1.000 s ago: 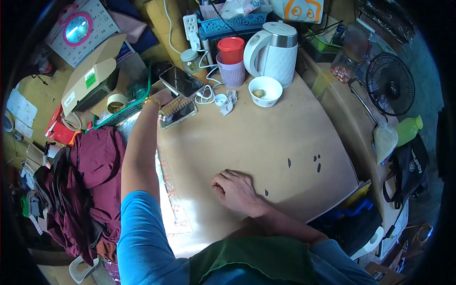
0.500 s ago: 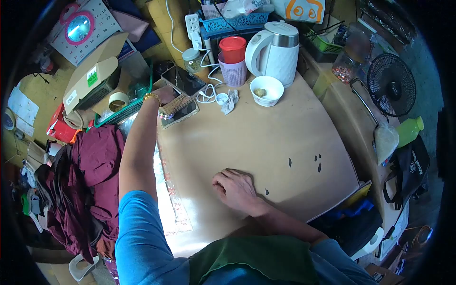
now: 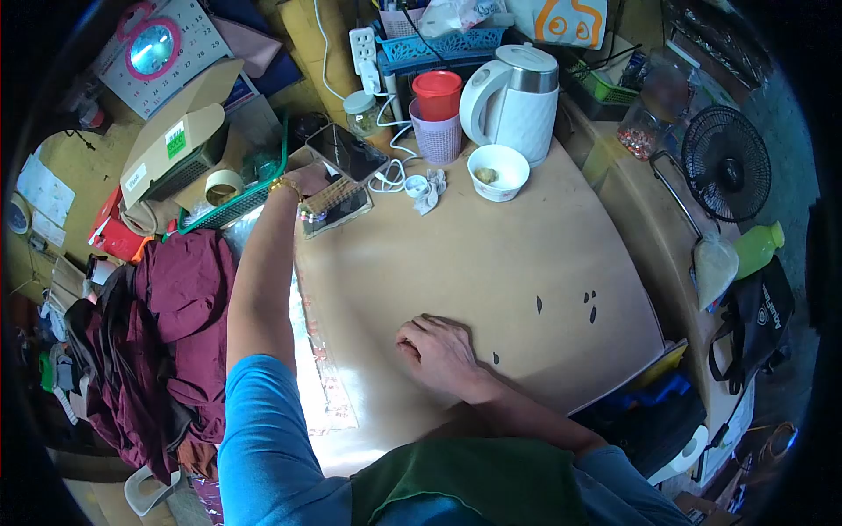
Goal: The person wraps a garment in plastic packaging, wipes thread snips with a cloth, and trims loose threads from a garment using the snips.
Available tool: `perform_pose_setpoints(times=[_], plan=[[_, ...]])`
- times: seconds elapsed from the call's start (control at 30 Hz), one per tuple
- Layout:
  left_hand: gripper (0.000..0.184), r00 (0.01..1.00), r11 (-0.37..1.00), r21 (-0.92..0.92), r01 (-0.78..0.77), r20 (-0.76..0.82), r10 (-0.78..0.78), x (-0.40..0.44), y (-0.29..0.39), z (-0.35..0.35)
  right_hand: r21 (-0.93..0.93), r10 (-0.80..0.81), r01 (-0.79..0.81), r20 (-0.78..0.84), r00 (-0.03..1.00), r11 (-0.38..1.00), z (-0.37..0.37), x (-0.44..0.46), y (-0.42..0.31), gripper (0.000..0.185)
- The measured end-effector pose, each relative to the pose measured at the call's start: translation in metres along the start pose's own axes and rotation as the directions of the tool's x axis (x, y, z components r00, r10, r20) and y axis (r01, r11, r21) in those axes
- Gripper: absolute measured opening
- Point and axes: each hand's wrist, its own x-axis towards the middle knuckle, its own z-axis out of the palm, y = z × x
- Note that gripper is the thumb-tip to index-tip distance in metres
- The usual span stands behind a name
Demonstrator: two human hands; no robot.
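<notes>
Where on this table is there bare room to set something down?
The widest bare patch lies between the white bowl and the right hand. A narrower one lies between the dark marks and the table's right edge. Far left is crowded: left hand, woven item, phone.

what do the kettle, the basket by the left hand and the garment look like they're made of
Kettle: glossy white plastic, probably, with a shiny metal-looking band. Basket: likely green plastic, given its moulded lattice. Garment: matte maroon cloth, judging by its soft folds; fibre unclear.
</notes>
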Motion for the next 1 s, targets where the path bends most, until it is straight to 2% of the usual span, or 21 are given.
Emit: perform_pose_setpoints(times=[0.17,0.2,0.27,0.3,0.33,0.47,0.53,0.57,0.63,0.67,0.7,0.77,0.93,1.0], plan=[[0.039,0.999,0.997,0.076,0.032,0.007,-0.032,-0.005,0.005,-0.004,-0.004,0.015,-0.015,0.0,1.0,1.0,-0.002,0.0,-0.004,0.008],[0.045,0.984,0.989,0.044,-0.14,-0.102,0.144,0.007,-0.01,0.006,-0.005,0.018,-0.018,0.003,1.0,1.0,-0.002,0.0,-0.003,0.008],[0.052,0.928,0.951,0.029,-0.307,-0.211,0.306,0.013,-0.016,0.012,-0.008,0.01,-0.01,0.009,1.0,1.0,-0.002,0.0,-0.002,0.008],[0.049,0.984,0.988,0.058,-0.144,-0.097,0.149,0.014,-0.013,0.009,-0.011,0.001,-0.001,0.009,1.0,1.0,-0.001,0.001,-0.001,0.009],[0.045,1.0,0.994,0.105,0.019,0.011,-0.02,0.013,-0.01,0.006,-0.009,-0.001,0.001,0.009,1.0,1.0,-0.001,0.001,-0.002,0.009],[0.039,0.997,0.997,0.027,0.067,0.039,-0.068,0.011,-0.008,0.003,-0.007,0.0,0.0,0.0,1.0,1.0,-0.002,0.001,-0.002,0.01],[0.037,0.992,0.986,0.165,0.036,0.113,-0.055,0.005,-0.004,-0.005,-0.003,-0.001,0.001,-0.005,1.0,1.0,-0.003,0.001,-0.004,0.01],[0.037,0.992,0.986,0.166,0.035,0.112,-0.054,0.002,-0.002,-0.01,-0.003,0.004,-0.004,0.003,1.0,1.0,-0.005,0.001,-0.005,0.01],[0.037,0.961,0.984,-0.156,0.082,0.272,-0.037,-0.009,0.011,-0.024,-0.005,0.01,-0.01,0.01,1.0,1.0,-0.005,0.002,-0.005,0.01],[0.037,0.908,0.734,-0.624,0.268,0.417,0.024,0.006,-0.008,-0.003,-0.005,0.015,-0.015,0.0,1.0,1.0,-0.003,0.001,-0.003,0.009],[0.037,0.907,0.732,-0.624,0.273,0.421,0.021,0.001,-0.007,-0.005,-0.001,0.019,-0.019,-0.007,1.0,1.0,-0.001,0.0,-0.004,0.009],[0.033,0.856,0.543,-0.743,0.392,0.51,0.081,-0.007,-0.005,-0.016,0.001,0.006,-0.006,-0.013,1.0,1.0,-0.001,0.001,-0.004,0.008],[0.036,0.893,0.54,-0.746,0.39,0.451,-0.021,-0.023,0.01,-0.01,-0.002,0.015,-0.015,-0.009,1.0,1.0,-0.002,0.001,-0.005,0.007],[0.036,0.905,0.572,-0.747,0.339,0.424,0.018,-0.022,0.01,-0.001,0.018,0.021,-0.022,0.031,0.999,1.0,-0.003,0.001,-0.005,0.004]])
